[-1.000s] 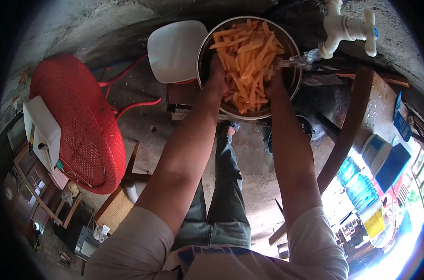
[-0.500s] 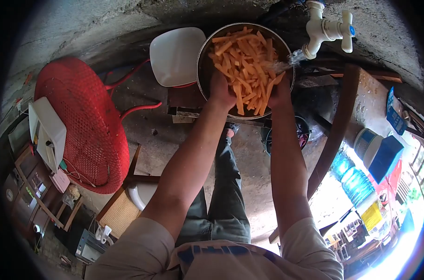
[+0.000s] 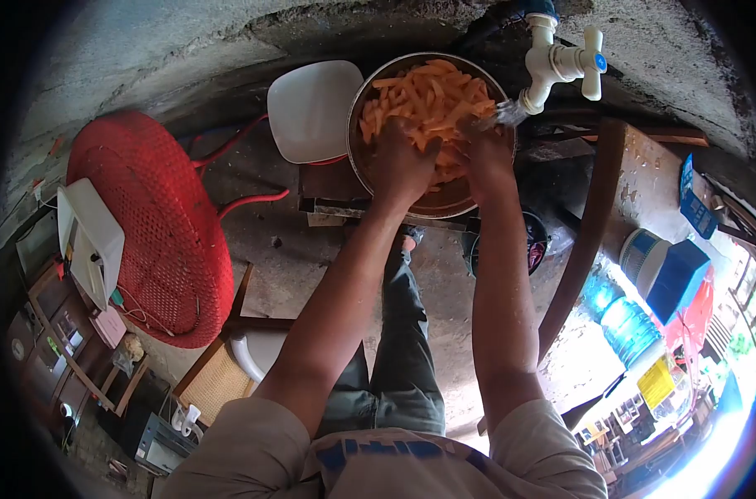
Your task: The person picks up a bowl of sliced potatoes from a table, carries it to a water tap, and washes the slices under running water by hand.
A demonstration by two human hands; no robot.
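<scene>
A round metal bowl [image 3: 359,170] holds a heap of orange cut strips [image 3: 432,96], below a white tap [image 3: 552,66] with water running from it into the bowl. My left hand [image 3: 404,162] lies on the near left part of the strips, its fingers spread and partly sunk among them. Close beside it, my right hand [image 3: 484,154] reaches into the strips on the right, near the stream. Its fingertips are hidden among the strips and water, so its grip is unclear.
Left of the bowl is a white square plate or lid [image 3: 315,112]. A red woven chair [image 3: 157,229] stands further left, holding a white tray [image 3: 91,241]. A table edge [image 3: 590,224] and a blue water bottle [image 3: 632,328] are at the right. A dark bucket [image 3: 534,241] sits below the bowl.
The strips lifted between my hands have dropped lower into the bowl. My hands have come closer together and now lie over them. The view has shifted, with the tap appearing lower and further left.
</scene>
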